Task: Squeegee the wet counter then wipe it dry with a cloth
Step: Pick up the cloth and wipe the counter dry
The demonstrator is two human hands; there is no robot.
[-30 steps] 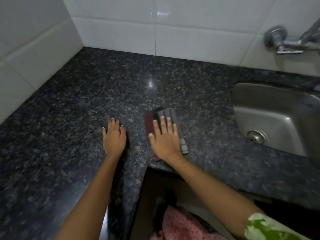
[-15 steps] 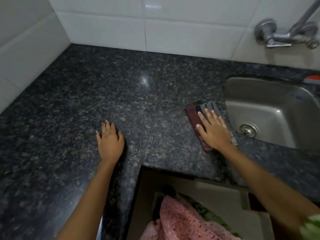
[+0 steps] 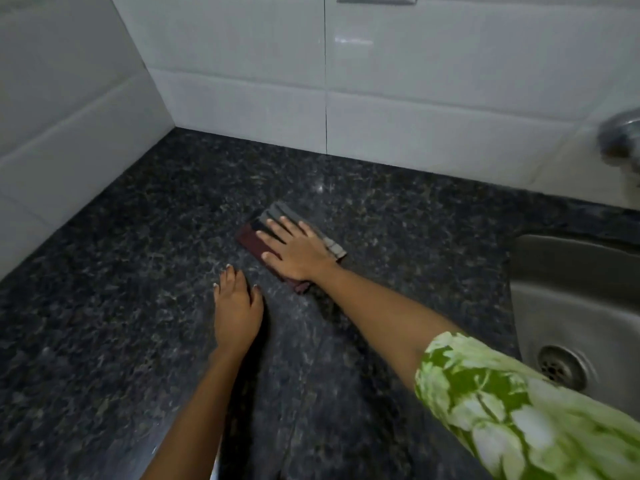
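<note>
A folded cloth (image 3: 254,239), maroon with grey stripes, lies flat on the dark speckled granite counter (image 3: 121,271) near its middle. My right hand (image 3: 298,249) presses down on the cloth with straight, spread fingers and covers most of it. My left hand (image 3: 237,310) rests flat on the bare counter just in front and left of the cloth, fingers straight, holding nothing. No squeegee is in view.
A steel sink (image 3: 571,306) with a round drain (image 3: 561,367) is set into the counter at the right. A blurred metal tap (image 3: 621,136) sticks out of the white tiled wall (image 3: 415,116) above it. Tiled walls meet in a corner at the back left.
My right hand has slid the cloth from beside the sink leftward and farther back toward the counter's middle. My left hand has stayed flat on the counter. The view has shifted up and leftward.
</note>
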